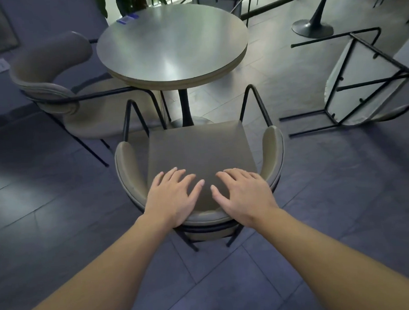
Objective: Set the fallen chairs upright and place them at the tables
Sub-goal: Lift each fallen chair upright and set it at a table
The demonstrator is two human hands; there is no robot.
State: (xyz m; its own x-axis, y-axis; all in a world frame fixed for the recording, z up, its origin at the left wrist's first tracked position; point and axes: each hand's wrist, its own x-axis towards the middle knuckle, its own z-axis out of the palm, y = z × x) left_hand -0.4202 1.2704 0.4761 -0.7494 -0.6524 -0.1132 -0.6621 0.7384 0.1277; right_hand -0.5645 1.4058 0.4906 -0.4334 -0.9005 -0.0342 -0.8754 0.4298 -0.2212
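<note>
Nearest the camera, two bare forearms reach forward over dark slate-like floor tiles. The left hand and the right hand lie palm down on the curved backrest rim of an upright beige padded chair with thin black metal legs. The fingers of both hands are spread and flat, reaching over the rim above the seat and gripping nothing. The chair's smooth square seat points at the round grey table with a thick pale edge and a black pedestal, its front edge close to the pedestal base. Left of it a second upright beige chair with a rounded backrest sits tucked at the table, leaving open floor in front. To the right, well apart, a fallen chair of the same kind lies on its side, its black legs pointing left across the tiles.
</note>
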